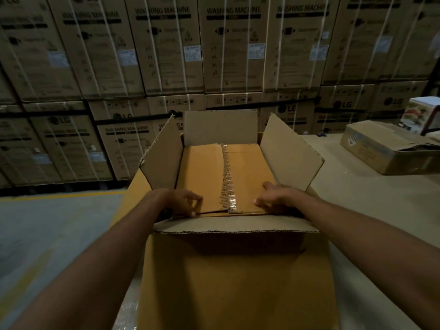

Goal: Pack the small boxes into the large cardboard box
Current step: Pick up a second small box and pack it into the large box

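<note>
Cardboard large box: stood open, flaps spread.
Small box: lay inside it, top up.
Tape: ran along that top's seam, its print too blurred to read.
Left hand: gripped the near edge, fingers curled.
Right hand: likewise curled over that edge, thumb out.
Stacked cartons: stood behind, printed "LG" and "WASHING MACHINE".
</note>
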Action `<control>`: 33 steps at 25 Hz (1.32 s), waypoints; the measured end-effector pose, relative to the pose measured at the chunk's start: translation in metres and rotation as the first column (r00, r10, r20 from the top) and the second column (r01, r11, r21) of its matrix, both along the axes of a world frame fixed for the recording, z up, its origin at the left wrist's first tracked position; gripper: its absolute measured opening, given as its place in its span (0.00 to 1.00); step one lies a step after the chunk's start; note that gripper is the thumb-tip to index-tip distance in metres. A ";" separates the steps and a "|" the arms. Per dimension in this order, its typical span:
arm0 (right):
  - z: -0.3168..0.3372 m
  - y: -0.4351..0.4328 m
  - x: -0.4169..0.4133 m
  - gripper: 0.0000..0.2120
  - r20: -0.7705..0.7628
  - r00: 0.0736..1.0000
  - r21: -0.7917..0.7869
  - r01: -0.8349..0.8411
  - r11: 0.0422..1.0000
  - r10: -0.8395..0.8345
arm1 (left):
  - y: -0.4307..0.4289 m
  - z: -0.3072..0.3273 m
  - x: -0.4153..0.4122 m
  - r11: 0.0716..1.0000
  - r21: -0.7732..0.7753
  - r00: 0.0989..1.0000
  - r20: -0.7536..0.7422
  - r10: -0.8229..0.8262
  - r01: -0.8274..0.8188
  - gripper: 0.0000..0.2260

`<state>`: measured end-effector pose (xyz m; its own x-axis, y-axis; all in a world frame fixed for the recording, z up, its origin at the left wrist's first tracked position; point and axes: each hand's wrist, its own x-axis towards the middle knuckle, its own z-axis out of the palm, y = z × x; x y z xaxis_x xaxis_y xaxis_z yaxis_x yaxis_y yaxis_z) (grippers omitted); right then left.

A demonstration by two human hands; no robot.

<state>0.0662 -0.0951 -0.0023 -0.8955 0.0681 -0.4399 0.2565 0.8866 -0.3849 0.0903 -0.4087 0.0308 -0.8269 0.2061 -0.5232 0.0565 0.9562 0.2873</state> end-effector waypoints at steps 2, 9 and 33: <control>-0.005 0.004 -0.001 0.41 0.005 0.993 0.124 -0.118 0.985 0.118 | 0.005 0.000 -0.003 0.983 -0.161 0.995 0.056 -0.079 0.087 0.36; 0.014 -0.006 -0.019 0.38 0.218 0.961 0.231 -0.220 0.948 0.170 | 0.015 0.009 -0.040 0.968 -0.222 0.983 0.164 -0.078 0.114 0.35; 0.038 -0.115 -0.127 0.09 -0.109 0.962 -0.704 0.104 0.703 -0.251 | 0.061 0.055 -0.063 0.897 -0.250 0.769 -0.463 -0.441 0.364 0.20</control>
